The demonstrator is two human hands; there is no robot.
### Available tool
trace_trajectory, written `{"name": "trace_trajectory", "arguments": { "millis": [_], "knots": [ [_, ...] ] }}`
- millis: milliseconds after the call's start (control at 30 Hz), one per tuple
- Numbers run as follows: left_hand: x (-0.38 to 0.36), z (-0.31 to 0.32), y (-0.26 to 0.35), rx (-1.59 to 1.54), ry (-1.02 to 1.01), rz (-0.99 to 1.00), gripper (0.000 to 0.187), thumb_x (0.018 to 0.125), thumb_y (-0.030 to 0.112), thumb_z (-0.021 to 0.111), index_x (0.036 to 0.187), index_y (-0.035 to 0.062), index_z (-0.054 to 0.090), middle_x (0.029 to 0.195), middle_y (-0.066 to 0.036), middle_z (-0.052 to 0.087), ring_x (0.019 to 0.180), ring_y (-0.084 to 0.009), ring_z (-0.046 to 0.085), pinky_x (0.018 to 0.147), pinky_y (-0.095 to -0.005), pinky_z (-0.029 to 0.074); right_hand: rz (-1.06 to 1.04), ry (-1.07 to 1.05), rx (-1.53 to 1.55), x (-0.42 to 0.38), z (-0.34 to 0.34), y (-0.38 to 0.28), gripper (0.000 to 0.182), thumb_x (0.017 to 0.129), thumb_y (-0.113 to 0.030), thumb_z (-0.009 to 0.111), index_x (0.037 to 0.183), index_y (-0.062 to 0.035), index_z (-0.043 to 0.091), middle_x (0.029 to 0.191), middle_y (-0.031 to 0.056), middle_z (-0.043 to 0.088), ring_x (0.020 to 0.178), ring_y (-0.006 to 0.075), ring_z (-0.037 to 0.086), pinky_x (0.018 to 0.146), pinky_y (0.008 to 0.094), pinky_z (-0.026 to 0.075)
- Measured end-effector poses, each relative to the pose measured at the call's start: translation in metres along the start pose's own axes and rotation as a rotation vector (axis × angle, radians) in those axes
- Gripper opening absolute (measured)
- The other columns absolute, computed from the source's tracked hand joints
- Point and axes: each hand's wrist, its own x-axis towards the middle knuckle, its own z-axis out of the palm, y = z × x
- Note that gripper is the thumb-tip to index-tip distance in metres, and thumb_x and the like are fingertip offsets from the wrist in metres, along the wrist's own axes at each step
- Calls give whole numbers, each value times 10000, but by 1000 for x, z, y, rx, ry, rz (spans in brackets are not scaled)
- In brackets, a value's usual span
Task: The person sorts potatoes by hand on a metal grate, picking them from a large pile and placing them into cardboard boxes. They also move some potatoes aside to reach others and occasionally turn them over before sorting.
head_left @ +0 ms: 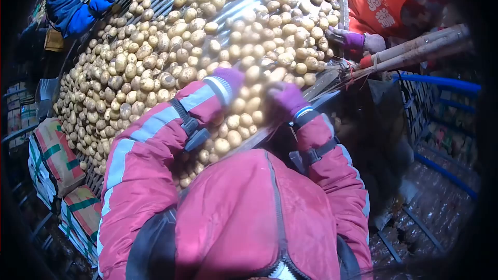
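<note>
At twelve o'clock from the chest, the potatoes (171,67) are lying heaped on the sorting table (316,85); both gloved hands, left hand (229,78) and right hand (286,96), are resting among them, grips hidden, equally near.

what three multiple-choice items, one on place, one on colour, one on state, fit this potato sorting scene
1. Where is the right hand?
A. at the near edge of the potatoes
B. on the blue bar
C. in a pocket

2. What colour are the gloves on both of the person's hands?
A. white
B. purple
C. yellow

3. How do the potatoes lie on the table?
A. bagged in sacks
B. stacked in crates
C. loose, spread over most of it

Answers: 1 A, the right hand rests among potatoes at the table's near edge. 2 B, the left hand and the right one both show purple gloves. 3 C, they lie loose across the surface, unbagged.
</note>
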Motion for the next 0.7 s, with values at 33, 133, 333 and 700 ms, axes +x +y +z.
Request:
{"name": "trace_trajectory", "arguments": {
  "millis": [33, 133, 333, 700],
  "knots": [
    [-2, 2, -1, -41, -62, -18, 150, 836, 215, 661, 908, 113, 746, 874, -160, 730, 856, -329, 718, 663, -451, 565, 12, 140, 22, 1, -3, 9, 216, 824, -162, 635, 1018, -107, 711, 1014, 88, 687, 913, 249, 646, 796, 387, 528],
    [0, 1, -1, -159, -178, -24, 186, 852, 232, 656, 934, 87, 737, 917, -172, 728, 889, -326, 708, 704, -433, 560, 95, 291, 263, -3, -14, 21, 279, 923, -177, 622, 1123, -5, 712, 953, 89, 727, 843, 153, 656, 757, 325, 546],
    [-20, -53, -45, -886, -151, 105, 252, 907, 205, 618, 1131, 119, 692, 1027, -143, 695, 885, -326, 674, 777, -386, 552, 255, 15, 646, -21, 3, -30, 297, 919, -199, 617, 1142, -28, 711, 1000, 99, 718, 877, 159, 666, 799, 314, 537],
    [-175, -85, -82, -2301, 310, -425, 522, 1018, 301, 546, 1464, 48, 445, 1223, -105, 648, 829, -105, 610, 627, -173, 512, 227, 116, 651, 60, 12, -27, 240, 854, -191, 636, 1049, -83, 727, 1058, 130, 701, 978, 302, 676, 839, 398, 544]
  ]
}}
